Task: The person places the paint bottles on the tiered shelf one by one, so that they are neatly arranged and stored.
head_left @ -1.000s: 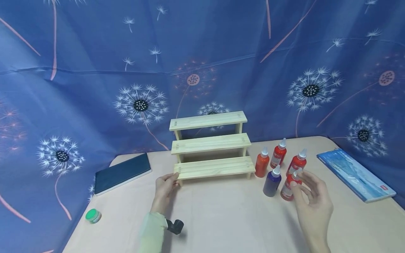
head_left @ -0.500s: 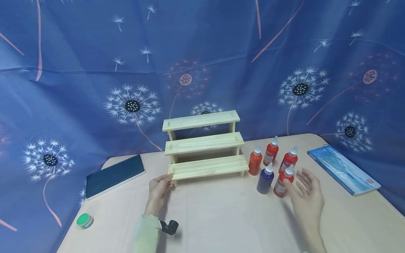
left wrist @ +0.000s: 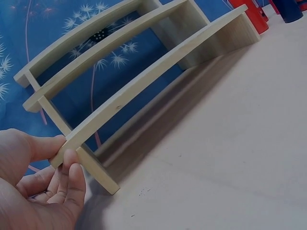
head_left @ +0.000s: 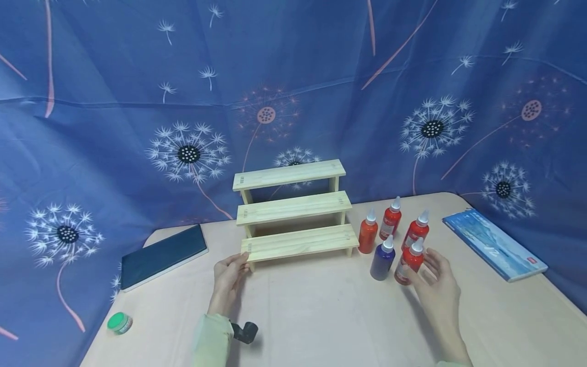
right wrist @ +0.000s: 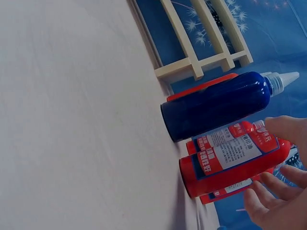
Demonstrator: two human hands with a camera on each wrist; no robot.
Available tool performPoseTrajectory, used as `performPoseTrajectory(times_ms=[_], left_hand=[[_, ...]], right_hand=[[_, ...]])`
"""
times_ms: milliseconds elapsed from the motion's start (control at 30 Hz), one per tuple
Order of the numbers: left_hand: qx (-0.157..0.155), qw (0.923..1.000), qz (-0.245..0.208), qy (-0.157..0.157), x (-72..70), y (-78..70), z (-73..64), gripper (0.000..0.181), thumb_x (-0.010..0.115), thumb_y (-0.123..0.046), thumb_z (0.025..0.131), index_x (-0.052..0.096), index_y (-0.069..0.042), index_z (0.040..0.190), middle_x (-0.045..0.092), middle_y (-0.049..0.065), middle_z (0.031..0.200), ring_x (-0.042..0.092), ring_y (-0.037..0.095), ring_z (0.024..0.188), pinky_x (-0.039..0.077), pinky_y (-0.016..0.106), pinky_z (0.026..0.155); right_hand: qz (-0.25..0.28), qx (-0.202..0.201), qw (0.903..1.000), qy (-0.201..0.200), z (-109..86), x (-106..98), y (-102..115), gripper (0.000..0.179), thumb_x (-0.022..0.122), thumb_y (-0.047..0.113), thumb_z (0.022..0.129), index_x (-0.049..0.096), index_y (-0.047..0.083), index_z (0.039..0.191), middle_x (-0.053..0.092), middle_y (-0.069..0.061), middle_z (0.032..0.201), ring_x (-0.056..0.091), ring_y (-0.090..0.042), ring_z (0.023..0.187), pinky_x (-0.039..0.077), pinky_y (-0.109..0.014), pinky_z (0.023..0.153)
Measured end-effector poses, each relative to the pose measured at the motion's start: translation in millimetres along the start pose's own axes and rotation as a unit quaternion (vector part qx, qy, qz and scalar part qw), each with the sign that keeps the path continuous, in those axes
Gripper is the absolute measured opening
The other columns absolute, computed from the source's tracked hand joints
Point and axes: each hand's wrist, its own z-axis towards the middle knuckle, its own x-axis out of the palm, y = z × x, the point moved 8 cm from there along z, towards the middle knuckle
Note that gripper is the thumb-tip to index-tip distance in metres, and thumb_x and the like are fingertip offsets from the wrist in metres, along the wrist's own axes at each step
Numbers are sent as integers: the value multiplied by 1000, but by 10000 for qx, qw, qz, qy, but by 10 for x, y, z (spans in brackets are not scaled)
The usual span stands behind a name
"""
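Drawn in closer since half a second ago with the right hand [head_left: 435, 293], and set somewhat tighter about the front red bottle [head_left: 407, 269], between thumb and fingers. Has those fingers parted and only loosely bent, with the thumb crossing the bottle's near side; shows no firm hold, and cannot tell whether touching. With the left hand [head_left: 227, 279], pinches the wooden rack [head_left: 300, 243] by the front left corner of its lowest board, almost closed on the thin wood.

On the table [head_left: 298, 316], stands right of the rack, short of the back right corner and well in from the right edge: upright, long axis vertical, nozzle up. Lies just left of the right palm, and well apart from the left hand, across the whole width of the rack; so clearly nearer to the right. Has the dark blue bottle [head_left: 381, 262] just to its left and another red bottle [head_left: 415, 232] close behind, so seems to leave easiest access from the right and from the near side
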Motion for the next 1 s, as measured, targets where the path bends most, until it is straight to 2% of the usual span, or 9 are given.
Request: performPoseTrajectory(times_ms=[100, 233, 367, 533, 700, 867, 1000], left_hand=[[-7, 10000, 17, 1, -12, 13, 2, 40, 65, -9, 93, 53, 15, 122, 62, 1, 82, 60, 6, 70, 55, 15, 65], [55, 10000, -7, -5, -47, 19, -6, 41, 65, -10, 93, 53, 16, 123, 62, 2, 83, 60, 6, 70, 54, 14, 64], [143, 9999, -19, 4, -56, 6, -4, 42, 65, -11, 93, 52, 16, 123, 63, 4, 86, 60, 6, 70, 54, 15, 64], [162, 9999, -32, -22, -53, -3, -1, 43, 65, -13, 93, 53, 15, 123, 63, 5, 88, 61, 7, 72, 55, 15, 65], [210, 9997, -128, 4, -46, 40, -6, 42, 66, -12, 93, 53, 17, 122, 63, 4, 84, 60, 6, 69, 54, 14, 63], [242, 9996, -150, 52, -30, 67, -6, 40, 66, -11, 93, 54, 17, 120, 63, 5, 84, 60, 7, 69, 54, 15, 62], [277, 9995, -142, 53, -24, 40, 7, 39, 66, -11, 93, 55, 16, 119, 64, 6, 85, 60, 7, 70, 54, 16, 62]], right_hand=[[157, 171, 9992, 320, 9, 50, 20, 82, 69, 26, 93, 18, 7, 154, 31, -24, 153, 33, -45, 139, 37, -62, 106], [38, 324, 9966, 753, 55, 156, 1, 88, 69, 24, 92, 11, 7, 156, 26, -27, 155, 30, -47, 139, 37, -61, 106], [-161, 392, 9948, 925, 108, 217, -29, 91, 69, 26, 92, 8, 6, 156, 24, -27, 155, 29, -49, 139, 36, -63, 106], [-281, 451, 9937, 986, 160, 250, -32, 89, 68, 23, 93, 7, 6, 156, 21, -27, 156, 27, -51, 138, 35, -64, 105], [-436, 321, 9932, 1035, 161, 246, -53, 84, 66, 21, 93, 12, 2, 155, 24, -28, 155, 31, -52, 135, 37, -63, 104], [-667, 328, 9946, 722, 121, 192, -103, 73, 66, 21, 92, 27, -4, 148, 34, -33, 147, 38, -54, 130, 41, -63, 101], [-802, 425, 9944, 537, 102, 154, -97, 71, 66, 22, 92, 29, -7, 145, 37, -35, 143, 41, -55, 126, 43, -62, 98]])
